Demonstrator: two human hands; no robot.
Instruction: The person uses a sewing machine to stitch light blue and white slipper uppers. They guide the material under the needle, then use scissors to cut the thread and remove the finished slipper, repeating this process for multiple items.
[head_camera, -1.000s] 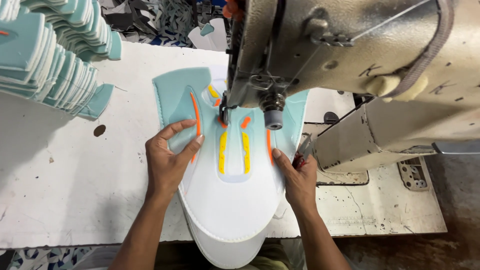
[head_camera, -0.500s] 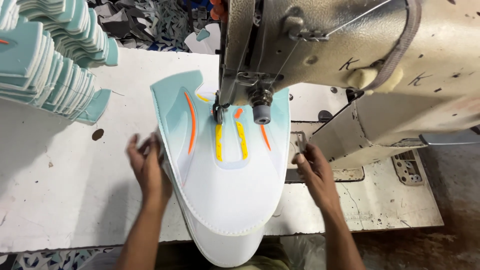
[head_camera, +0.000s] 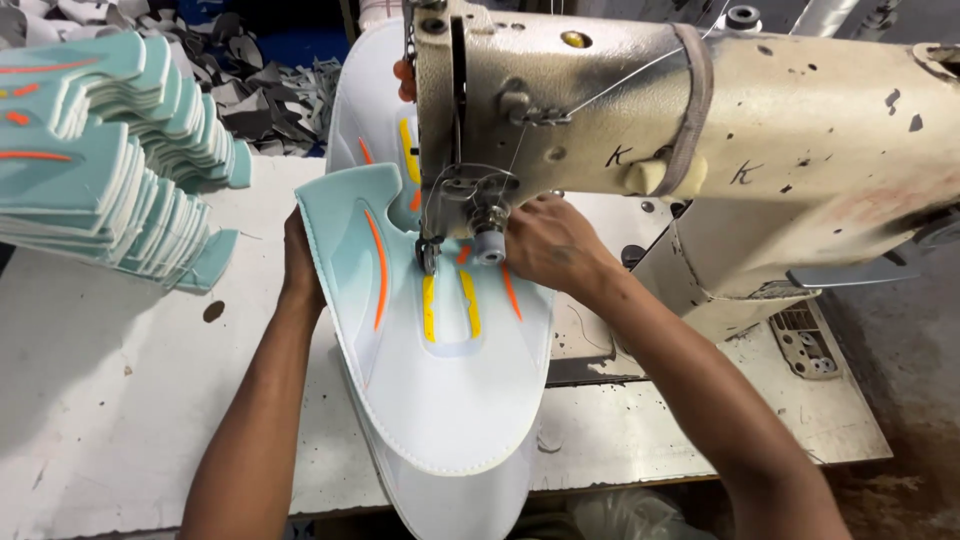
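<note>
The left hand (head_camera: 300, 265) is mostly tucked under the raised edge of the pale blue shoe upper panel (head_camera: 440, 400), so its fingers cannot be seen. The right hand (head_camera: 550, 245) has its fingertips hidden behind the sewing machine (head_camera: 700, 130) head, beside the presser foot. The needle is too small to make out. The panel's front tip is cut off by the bottom edge. The stack of cut panels (head_camera: 100, 150) runs out at the left edge, its count unclear. A second panel (head_camera: 370, 120) behind the machine is half hidden.
</note>
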